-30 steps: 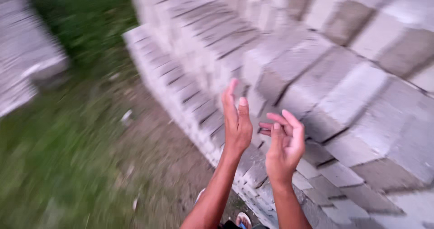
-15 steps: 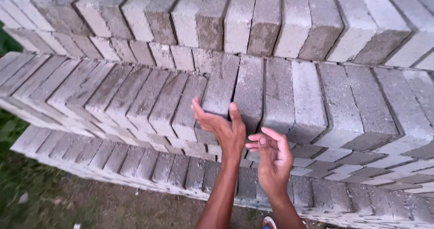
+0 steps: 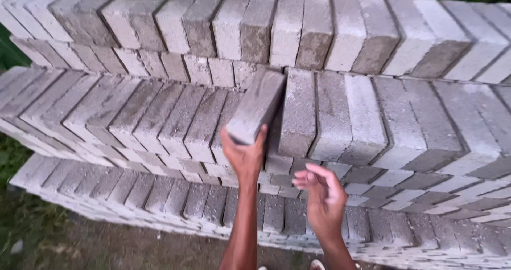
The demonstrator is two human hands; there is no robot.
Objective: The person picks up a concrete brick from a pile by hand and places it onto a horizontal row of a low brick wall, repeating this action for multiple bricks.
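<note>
A large stepped stack of grey concrete bricks (image 3: 367, 121) fills the head view, laid in angled rows. My left hand (image 3: 246, 155) grips the near end of one grey brick (image 3: 258, 107), which is tilted up and partly drawn out of the middle row. My right hand (image 3: 322, 195) hovers just to the right and lower, palm up with fingers loosely curled, holding nothing and a little short of the stack.
Bare dirt and patches of grass (image 3: 21, 222) lie at the lower left, below the lowest brick row (image 3: 133, 195). Green plants show along the top right edge. A bit of footwear (image 3: 318, 264) shows at the bottom edge.
The view swung from the side to face the stack. My left hand, open before, has closed on a brick and lifted its end out of the row. My right hand stays free.
</note>
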